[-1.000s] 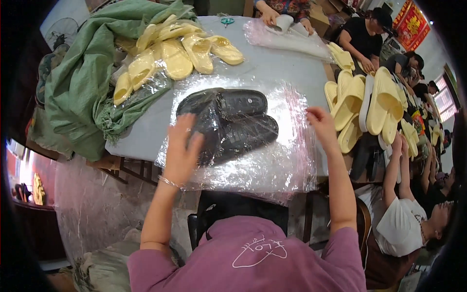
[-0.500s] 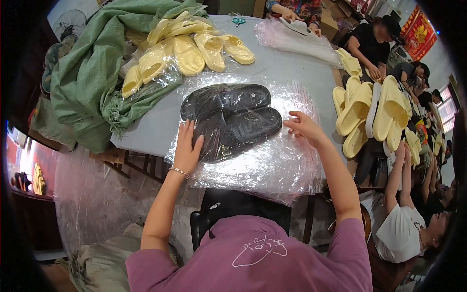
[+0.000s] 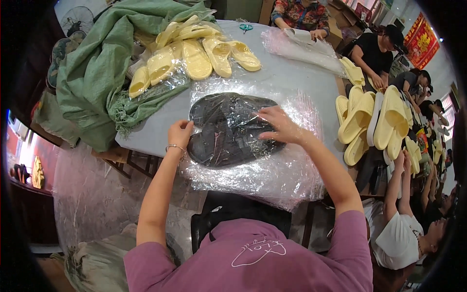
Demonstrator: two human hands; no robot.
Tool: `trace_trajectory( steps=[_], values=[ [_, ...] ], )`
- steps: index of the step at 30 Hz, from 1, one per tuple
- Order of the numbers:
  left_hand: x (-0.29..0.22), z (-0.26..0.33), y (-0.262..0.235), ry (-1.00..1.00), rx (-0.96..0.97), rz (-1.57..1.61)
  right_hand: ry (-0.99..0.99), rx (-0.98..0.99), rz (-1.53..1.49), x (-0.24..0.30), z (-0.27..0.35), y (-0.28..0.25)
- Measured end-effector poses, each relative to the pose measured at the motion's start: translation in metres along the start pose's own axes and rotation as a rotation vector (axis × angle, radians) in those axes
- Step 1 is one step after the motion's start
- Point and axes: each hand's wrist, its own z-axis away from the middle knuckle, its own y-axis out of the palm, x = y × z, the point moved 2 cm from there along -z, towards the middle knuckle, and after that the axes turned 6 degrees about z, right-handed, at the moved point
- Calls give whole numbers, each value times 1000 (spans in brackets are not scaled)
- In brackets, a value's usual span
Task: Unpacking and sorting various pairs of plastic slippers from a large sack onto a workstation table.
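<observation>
Black slippers (image 3: 219,148) are enclosed in a clear bag (image 3: 235,114), pinched at left by the left hand (image 3: 180,135). The right hand (image 3: 282,126) is spread open above.

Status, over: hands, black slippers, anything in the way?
Left hand at left end of black slippers. Right hand open over them. They lie under clear plastic. Yellow slippers beyond, not in the way.

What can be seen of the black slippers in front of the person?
The black slippers look like foam or rubber, apparently with wide straps. They lie side by side under wrinkled clear plastic, on a stack of clear film. The right hand is over their right end; the left hand beside their left end.
</observation>
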Motion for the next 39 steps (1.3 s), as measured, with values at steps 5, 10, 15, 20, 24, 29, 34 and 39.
trace_trajectory(
  steps=[5,10,15,20,24,29,34,39],
  values=[
    [-27,8,2,96,-95,-122,-22,-228,73,38,-46,39],
    [-20,-6,-9,55,-9,-39,-54,-419,-78,38,-49,27],
    [-14,-31,-9,161,-37,190,-93,-542,141,28,13,-14],
    [-29,-32,19,144,47,158,269,-348,271,39,101,-68],
    [5,-50,26,150,-9,79,523,-545,290,42,175,-88],
    [-25,-32,37,200,-65,-84,1034,-344,956,-2,328,-100],
    [-93,25,24,664,75,-320,534,-651,742,7,203,-113],
    [-86,76,20,763,598,-553,506,-610,-131,109,26,-104]
  ],
)
